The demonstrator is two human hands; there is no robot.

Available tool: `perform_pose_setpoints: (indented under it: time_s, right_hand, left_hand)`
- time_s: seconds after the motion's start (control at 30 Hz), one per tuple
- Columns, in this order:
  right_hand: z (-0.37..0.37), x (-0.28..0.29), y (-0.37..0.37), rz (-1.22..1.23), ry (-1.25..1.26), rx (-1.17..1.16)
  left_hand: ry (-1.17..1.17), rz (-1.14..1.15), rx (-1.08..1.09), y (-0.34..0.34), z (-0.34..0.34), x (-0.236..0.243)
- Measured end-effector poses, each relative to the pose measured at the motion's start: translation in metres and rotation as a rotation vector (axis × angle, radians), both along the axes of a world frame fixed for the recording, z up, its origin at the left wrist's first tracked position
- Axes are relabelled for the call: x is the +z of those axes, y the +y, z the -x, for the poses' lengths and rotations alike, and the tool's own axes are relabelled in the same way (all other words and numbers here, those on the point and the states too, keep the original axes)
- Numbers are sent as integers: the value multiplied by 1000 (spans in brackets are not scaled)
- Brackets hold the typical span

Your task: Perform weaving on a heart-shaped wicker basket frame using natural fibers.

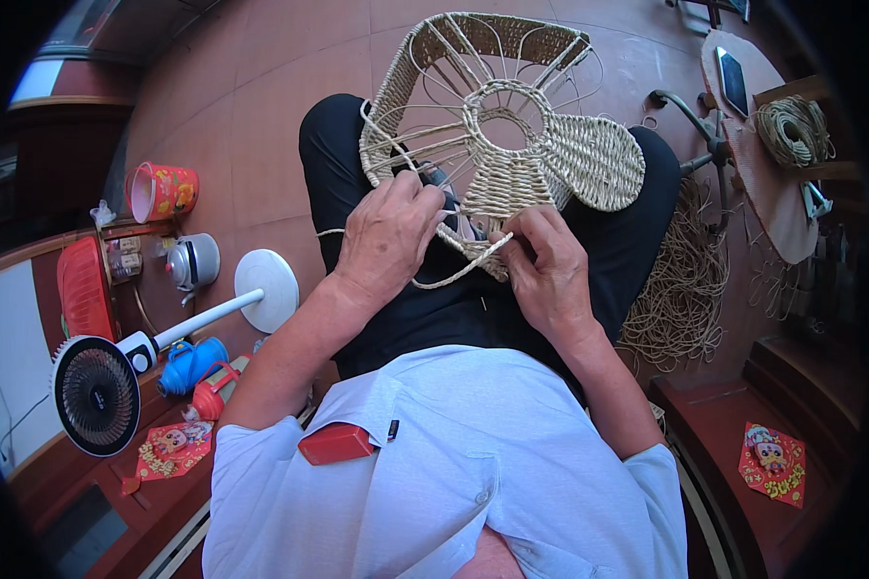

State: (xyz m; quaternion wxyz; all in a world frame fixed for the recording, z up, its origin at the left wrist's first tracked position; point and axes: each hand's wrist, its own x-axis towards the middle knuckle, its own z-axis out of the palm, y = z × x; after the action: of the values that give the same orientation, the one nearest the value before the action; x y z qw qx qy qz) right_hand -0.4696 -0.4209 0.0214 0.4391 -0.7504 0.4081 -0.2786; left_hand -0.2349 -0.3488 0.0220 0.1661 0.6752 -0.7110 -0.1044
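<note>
The wire basket frame [497, 116] rests on the person's lap, partly woven with pale straw rope; the left hand [388, 236] is closed on the frame's edge and on the rope strand [454, 270], which loops below toward the right hand [548, 270], whose fingers pinch the strand against the woven panel; a loose pile of rope [681, 289] lies on the floor to the right, a small fan [97, 391] to the left; the likely risk is slack: if either pinch loosens, the strand could slip off a wire and leave a gap in the weave; the tilted frame might also slide off the knees
</note>
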Motion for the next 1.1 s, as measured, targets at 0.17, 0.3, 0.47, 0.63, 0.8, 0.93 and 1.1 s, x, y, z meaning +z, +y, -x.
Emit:
perform_pose_setpoints:
  time_s: [0.17, 0.3, 0.47, 0.63, 0.8, 0.93, 1.1]
  right_hand:
    - [-6, 1, 0, 0, -24, -72]
    - [-4, 4, -3, 17, 10, -80]
    - [-3, 7, -12, 31, 102, -41]
    - [-5, 9, -14, 27, 123, -47]
    - [-8, 8, -17, -4, 128, -51]
    - [-9, 7, -19, 25, 119, -43]
    - [-8, 7, -21, 26, 133, -25]
  left_hand:
    - [-377, 201, 180, -13, -41, 48]
    - [-324, 220, 579, 0, -55, 111]
    - [385, 71, -13, 33, 36, 53]
    - [282, 194, 37, 11, 56, -6]
    - [503, 403, 235, 18, 53, 13]
    - [285, 383, 2, 20, 57, 8]
    - [231, 204, 98, 11, 59, -9]
